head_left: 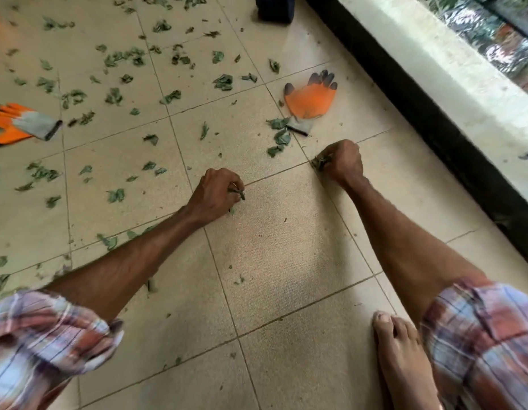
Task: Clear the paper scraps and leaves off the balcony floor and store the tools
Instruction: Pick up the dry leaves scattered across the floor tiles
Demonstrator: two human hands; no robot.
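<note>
Gloves of orange and grey knit (23,124) lie at the far left of the beige tiled floor (286,247), among torn green leaf scraps (114,96) strewn over the left and upper tiles. The left hand (216,195) is fisted, fingers curled round a few leaf bits. The right hand (342,165) likewise clutches a small bunch at a tile joint. Just beyond it lies an orange glove with dark fingertips (311,97), leaves touching its cuff. A bare foot (401,359) stands lower right, near a pale ledge with black skirting (434,69)
</note>
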